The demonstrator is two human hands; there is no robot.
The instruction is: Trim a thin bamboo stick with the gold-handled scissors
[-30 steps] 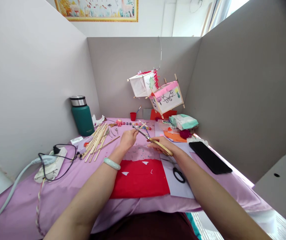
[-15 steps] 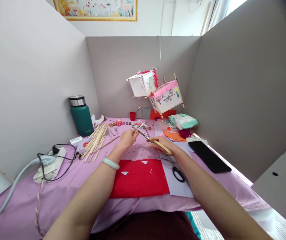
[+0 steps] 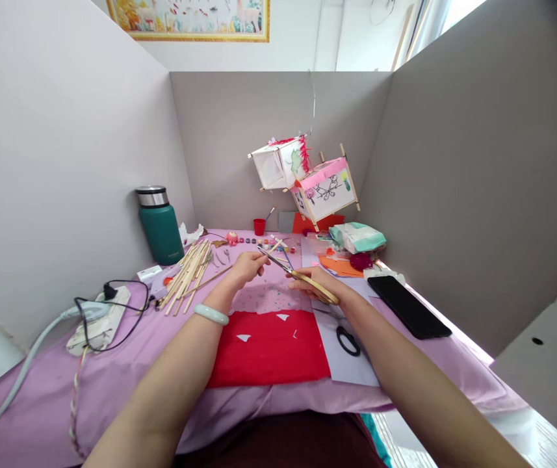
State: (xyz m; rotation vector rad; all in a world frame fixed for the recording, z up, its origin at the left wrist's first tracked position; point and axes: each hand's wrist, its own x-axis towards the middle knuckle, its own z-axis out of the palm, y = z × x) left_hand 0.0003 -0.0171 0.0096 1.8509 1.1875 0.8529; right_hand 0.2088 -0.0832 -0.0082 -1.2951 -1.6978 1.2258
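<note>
From where I stand, a wrinkled purple cloth (image 3: 127, 396) covers the whole table. Above its far side hang two box-shaped lanterns, framed in sticks and sided with white paper: one (image 3: 278, 166) has a shaggy red fringe, the other (image 3: 327, 188) a pink strip and black line drawings. A flat red sheet (image 3: 268, 364) lies at the near edge. The green bottle (image 3: 160, 231) at the left is capped in shiny metal, so its contents are hidden. Beside it, slim wooden sticks (image 3: 188, 276) make a loose pile. Across the table are a glossy black phone (image 3: 407, 307) and a crinkled mint-and-white soft pack (image 3: 357, 237).

In the middle, the person's right hand (image 3: 313, 281) is curled around the gold handles of a pair of scissors (image 3: 297, 275), held above the cloth with the metal blades pointing toward the left hand (image 3: 247, 268). That one has its fingertips drawn together near the blade tips; whatever they pinch is too small to make out.

Farther back, a paintbrush (image 3: 270, 213) slants by a little red cup (image 3: 259, 227), whether inside or behind I can't tell. Tiny round paint pots (image 3: 253, 241) sit in a row nearby. Smallest are the pointed white scraps (image 3: 244, 338) on the red sheet.
</note>
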